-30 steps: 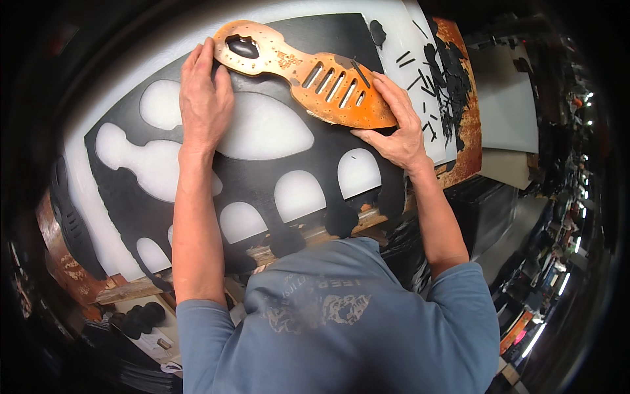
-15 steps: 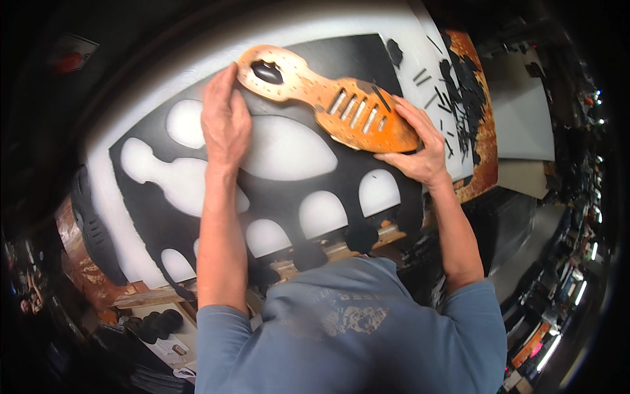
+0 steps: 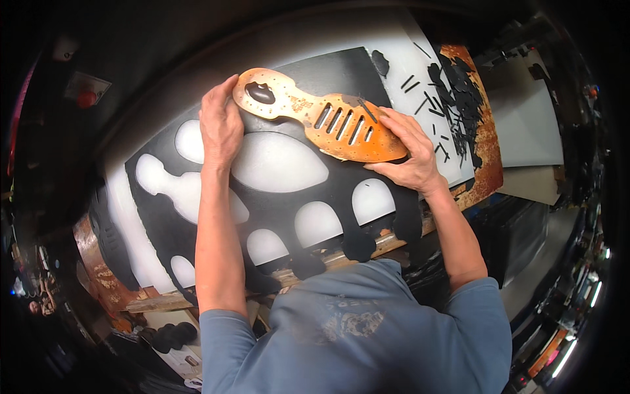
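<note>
Slotted orange plate (image 3: 306,117) ×1: over blk sheet (image 3: 340,182); lying or lifted, can't tell. R hand (image 3: 413,154): thumb & fingers clamped abt wide end. L hand (image 3: 221,123): against rounded end, clamp unclear. Opp. ends, prob. for steadiness. Pale tray or shelf (image 3: 159,319), lower L: rounded blk pcs (image 3: 174,336) on/in it.
</note>
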Demonstrator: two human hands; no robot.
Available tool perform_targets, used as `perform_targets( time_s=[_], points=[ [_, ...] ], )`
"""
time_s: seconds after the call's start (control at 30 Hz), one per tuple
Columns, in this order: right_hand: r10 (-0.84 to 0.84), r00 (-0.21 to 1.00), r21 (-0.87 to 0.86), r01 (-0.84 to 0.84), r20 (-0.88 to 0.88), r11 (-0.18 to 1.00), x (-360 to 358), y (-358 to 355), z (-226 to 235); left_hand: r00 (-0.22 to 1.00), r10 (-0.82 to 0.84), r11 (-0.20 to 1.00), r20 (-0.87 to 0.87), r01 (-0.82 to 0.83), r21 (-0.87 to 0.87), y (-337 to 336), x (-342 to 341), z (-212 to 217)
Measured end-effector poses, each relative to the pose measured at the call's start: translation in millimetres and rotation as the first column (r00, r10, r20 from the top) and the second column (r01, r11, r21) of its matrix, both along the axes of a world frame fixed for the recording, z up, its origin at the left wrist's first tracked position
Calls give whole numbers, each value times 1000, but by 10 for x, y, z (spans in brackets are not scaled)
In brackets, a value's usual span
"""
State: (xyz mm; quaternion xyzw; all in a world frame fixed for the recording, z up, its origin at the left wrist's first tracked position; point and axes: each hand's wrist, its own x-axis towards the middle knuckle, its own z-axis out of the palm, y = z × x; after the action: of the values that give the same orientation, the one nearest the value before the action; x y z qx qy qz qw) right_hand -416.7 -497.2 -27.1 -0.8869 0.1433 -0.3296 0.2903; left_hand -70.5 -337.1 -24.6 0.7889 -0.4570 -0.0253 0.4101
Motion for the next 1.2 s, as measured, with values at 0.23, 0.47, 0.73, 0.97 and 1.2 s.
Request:
perform_targets(
  time_s=[0.23, 0.47, 0.73, 0.97, 1.2],
  points=[
    [-9, 999, -80, 13, 48, 997, -21, 15, -55, 992, 6, 999, -126, -12, -51, 32, 52, -55],
    [-14, 999, -56, 17, 49, 998, -53, 30, -72, 973, -58, 994, -223, 35, -104, 33, 117, -67],
    [-136, 991, 109, 134, 16, 985, -389, 198, -102, 961, -14, 995, -276, -14, -101, 52, 135, -67],
    [-111, 988, -8, 113, 111, 994, -378, 165, -188, 954, -114, 991, -277, 89, -100, 161, 238, -74],
    [-123, 989, 14, 122, 86, 992, -413, 179, -148, 953, -118, 991, -278, 97, -88, 150, 308, -109]
  ],
)
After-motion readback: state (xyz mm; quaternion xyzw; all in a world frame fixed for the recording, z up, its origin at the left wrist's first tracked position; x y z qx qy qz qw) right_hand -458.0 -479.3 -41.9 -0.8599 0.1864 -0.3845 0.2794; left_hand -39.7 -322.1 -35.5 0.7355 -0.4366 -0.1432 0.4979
